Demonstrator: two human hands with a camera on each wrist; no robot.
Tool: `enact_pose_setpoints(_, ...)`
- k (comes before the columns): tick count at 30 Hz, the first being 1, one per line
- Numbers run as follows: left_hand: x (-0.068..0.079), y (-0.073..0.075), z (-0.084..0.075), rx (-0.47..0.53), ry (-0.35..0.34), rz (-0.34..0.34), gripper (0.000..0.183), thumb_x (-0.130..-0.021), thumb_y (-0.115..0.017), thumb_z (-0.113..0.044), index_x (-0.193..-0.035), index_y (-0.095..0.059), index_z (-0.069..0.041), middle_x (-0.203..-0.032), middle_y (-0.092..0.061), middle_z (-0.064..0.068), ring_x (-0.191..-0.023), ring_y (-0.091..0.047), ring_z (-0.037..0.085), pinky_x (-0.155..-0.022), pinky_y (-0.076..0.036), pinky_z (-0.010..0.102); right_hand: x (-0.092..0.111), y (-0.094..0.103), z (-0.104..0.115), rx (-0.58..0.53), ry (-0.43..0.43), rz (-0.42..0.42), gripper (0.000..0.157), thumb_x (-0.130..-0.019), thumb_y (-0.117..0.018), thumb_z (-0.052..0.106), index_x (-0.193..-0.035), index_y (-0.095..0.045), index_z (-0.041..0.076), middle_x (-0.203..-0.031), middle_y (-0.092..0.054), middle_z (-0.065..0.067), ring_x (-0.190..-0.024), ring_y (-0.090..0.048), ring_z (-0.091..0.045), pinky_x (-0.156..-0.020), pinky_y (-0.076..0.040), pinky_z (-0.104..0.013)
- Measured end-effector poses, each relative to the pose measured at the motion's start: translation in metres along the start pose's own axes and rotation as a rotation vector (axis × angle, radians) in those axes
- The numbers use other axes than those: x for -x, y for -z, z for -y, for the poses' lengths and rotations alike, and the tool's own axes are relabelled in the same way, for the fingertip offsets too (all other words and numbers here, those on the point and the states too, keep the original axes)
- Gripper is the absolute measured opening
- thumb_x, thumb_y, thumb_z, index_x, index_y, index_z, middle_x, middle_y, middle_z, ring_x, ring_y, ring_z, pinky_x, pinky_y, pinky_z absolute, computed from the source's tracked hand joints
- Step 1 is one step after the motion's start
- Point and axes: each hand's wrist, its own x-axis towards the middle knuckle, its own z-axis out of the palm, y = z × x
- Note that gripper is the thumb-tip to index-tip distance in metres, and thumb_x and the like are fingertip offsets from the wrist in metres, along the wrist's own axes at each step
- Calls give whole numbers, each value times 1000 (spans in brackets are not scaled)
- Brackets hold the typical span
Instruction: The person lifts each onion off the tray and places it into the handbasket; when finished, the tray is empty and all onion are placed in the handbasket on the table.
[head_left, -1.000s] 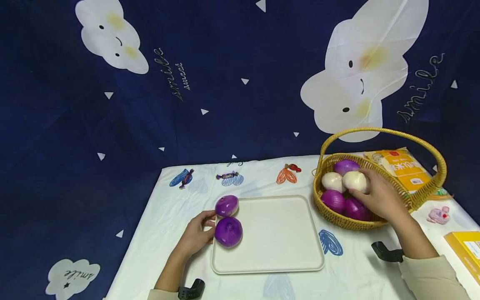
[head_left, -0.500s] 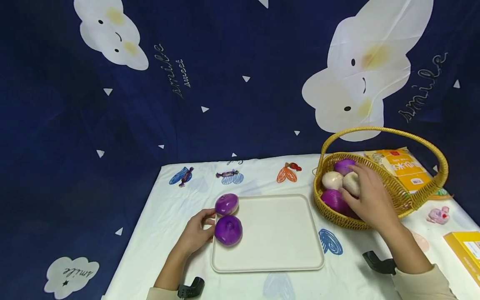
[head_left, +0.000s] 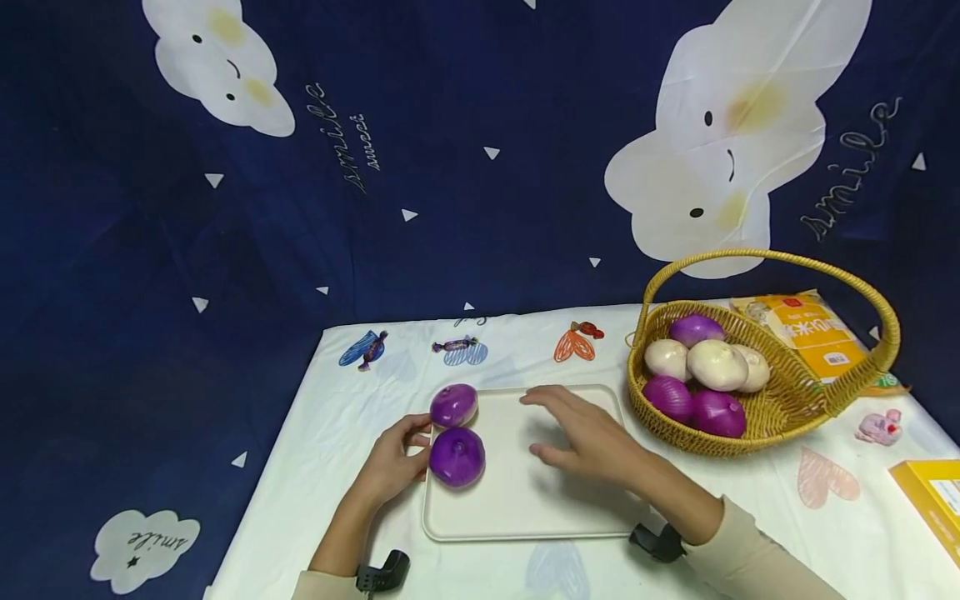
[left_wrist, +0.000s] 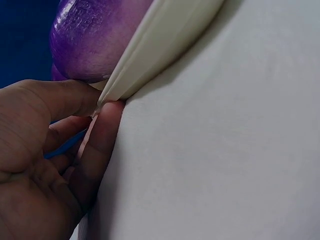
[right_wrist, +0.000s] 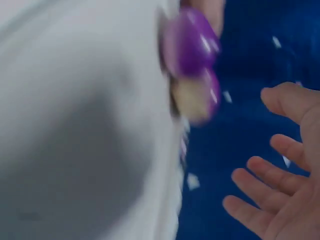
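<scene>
My left hand (head_left: 392,467) pinches the left rim of a cream rectangular tray (head_left: 555,512); in the left wrist view the thumb lies over the rim and a finger (left_wrist: 107,127) under it. Two glossy purple turnips (head_left: 457,458) sit on the tray along that left side, one behind the other, close to the hand. Over the tray's right half hovers my right hand (head_left: 588,433), fingers spread, holding nothing. In the right wrist view its fingers (right_wrist: 260,192) are apart from the blurred turnips (right_wrist: 192,42).
Right of the tray stands a wicker basket (head_left: 806,408) with a tall handle, holding purple onions (head_left: 717,413) and whitish bulbs (head_left: 717,364). An orange packet (head_left: 810,325) lies behind it, a yellow box (head_left: 930,496) at the right edge. Wrapped candies (head_left: 455,345) lie along the back.
My right hand has let go of a whitish bulb in the basket and swung left over the tray, fingers spread. The left hand still holds the tray's rim.
</scene>
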Motion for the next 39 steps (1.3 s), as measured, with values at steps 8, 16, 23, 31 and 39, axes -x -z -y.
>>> enact_pose_setpoints(8,0,-1,-2,-1,-14,0,48,-82,-72,-5,-128,-56,-11,-116,-56,7,-95,-60,20,-52,-58,34,-23,-56,38,-7,35,160,67,-81,-72,42,-138,-45,20,-134,-48,3,-122,-48,-15,-97,-49,-37)
enact_pose_setpoints(16,5,-3,-12,2,-10,-17,48,-82,-71,-1,-127,-56,-7,-115,-57,11,-94,-61,23,-51,-58,33,-32,-77,47,-80,-69,169,67,-83,-70,42,-138,-40,16,-132,-49,-4,-117,-53,-18,-97,-49,-35)
enact_pose_setpoints(23,12,-1,-28,14,-15,-5,49,-81,-69,2,-128,-55,-2,-116,-57,15,-95,-60,26,-53,-59,37,-38,-85,44,-208,-111,208,64,-86,-70,36,-136,-35,17,-133,-48,-4,-120,-51,-17,-101,-46,-33)
enact_pose_setpoints(31,1,-2,-2,-8,-11,-15,47,-81,-70,-1,-126,-58,-11,-115,-58,7,-95,-60,21,-50,-58,32,-35,-78,40,-244,-39,90,63,-78,-79,27,-133,-47,25,-134,-48,3,-123,-47,-11,-104,-43,-32)
enact_pose_setpoints(39,0,-2,2,-18,3,-19,46,-82,-69,-1,-125,-57,-11,-113,-57,5,-91,-59,20,-48,-56,34,-23,-36,25,-298,-69,-52,64,-74,-82,19,-131,-53,26,-137,-48,2,-122,-49,-14,-96,-50,-29)
